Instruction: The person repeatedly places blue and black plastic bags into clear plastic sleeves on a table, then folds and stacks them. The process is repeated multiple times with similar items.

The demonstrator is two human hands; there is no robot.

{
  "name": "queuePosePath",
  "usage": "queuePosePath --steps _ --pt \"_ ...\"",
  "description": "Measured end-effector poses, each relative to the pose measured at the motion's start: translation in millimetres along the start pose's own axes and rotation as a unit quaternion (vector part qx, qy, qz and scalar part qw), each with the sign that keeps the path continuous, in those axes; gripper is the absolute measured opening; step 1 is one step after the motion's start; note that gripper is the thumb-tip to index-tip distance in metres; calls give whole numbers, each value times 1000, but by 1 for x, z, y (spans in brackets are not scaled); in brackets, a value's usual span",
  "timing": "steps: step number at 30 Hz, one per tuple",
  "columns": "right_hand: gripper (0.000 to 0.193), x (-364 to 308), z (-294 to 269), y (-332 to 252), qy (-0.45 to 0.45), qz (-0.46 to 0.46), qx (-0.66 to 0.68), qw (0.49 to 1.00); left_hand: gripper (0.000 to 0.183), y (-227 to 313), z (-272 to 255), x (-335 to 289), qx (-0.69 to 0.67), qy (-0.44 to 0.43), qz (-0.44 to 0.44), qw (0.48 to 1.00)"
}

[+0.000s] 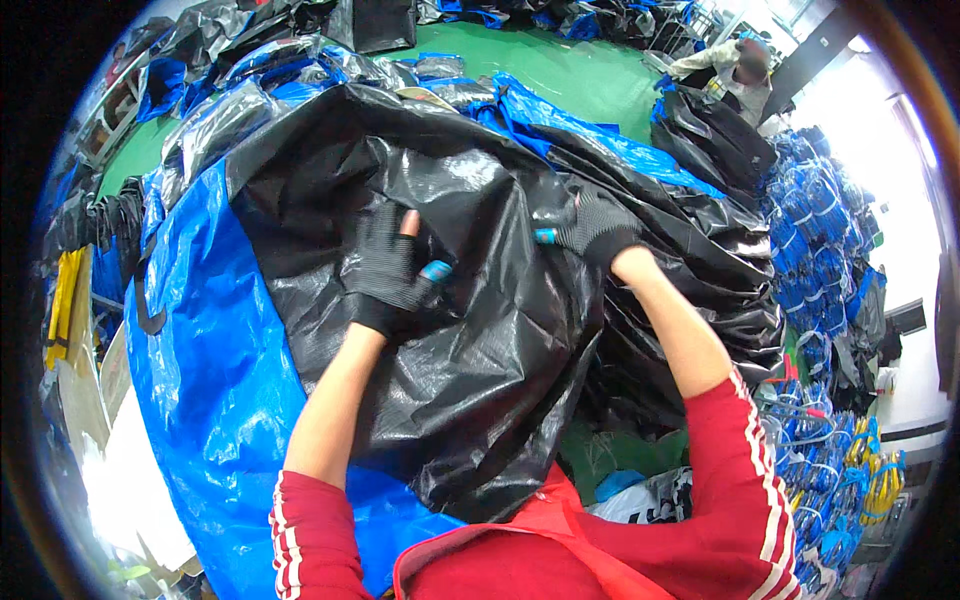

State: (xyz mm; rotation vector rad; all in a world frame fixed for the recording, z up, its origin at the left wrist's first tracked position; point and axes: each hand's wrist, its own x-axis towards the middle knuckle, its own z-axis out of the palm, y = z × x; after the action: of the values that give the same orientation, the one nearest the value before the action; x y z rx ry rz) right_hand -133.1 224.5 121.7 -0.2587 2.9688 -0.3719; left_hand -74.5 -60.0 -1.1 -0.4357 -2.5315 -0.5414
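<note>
A large glossy black tarpaulin sheet (470, 370) with a blue panel (215, 310) along its left side spreads out in front of me, creased and bulging. My left hand (390, 265), in a dark ribbed glove, lies on the black part with its fingers stretched. Farther right, my right hand (592, 230) wears a matching glove and rests beside a raised fold, its thumb held apart from the fingers. Blue wrapping shows on both thumbs. Some right fingertips blend into the dark sheet.
More folded black and blue sheeting (600, 150) lies beyond and to the right. Tied blue bundles (810, 220) stack up at the right. Another person (735, 80) stands at the far right by a black heap. Green floor (590, 70) shows behind. Yellow strips (65, 300) hang at the left.
</note>
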Motion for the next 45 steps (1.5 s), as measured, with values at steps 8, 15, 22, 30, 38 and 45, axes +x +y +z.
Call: queuePosePath --steps 8,15,22,30,38,45 --pt "28 -33 -49 1 60 -69 -56 994 91 21 24 -13 57 -83 53 994" --pt "62 14 51 -67 33 -457 -50 887 67 42 -36 -13 36 -258 -8 966" --pt "98 76 149 -50 -32 -197 -306 931 81 43 -296 -326 315 28 -432 845" --pt "92 78 123 -47 -33 -146 -324 934 58 108 -347 -641 -240 285 -661 651" --pt "89 72 108 -46 -14 -139 -251 958 49 42 -360 -473 330 -10 -616 715" --pt "69 140 23 -131 87 -292 -78 949 80 8 -211 -206 118 -153 -162 968"
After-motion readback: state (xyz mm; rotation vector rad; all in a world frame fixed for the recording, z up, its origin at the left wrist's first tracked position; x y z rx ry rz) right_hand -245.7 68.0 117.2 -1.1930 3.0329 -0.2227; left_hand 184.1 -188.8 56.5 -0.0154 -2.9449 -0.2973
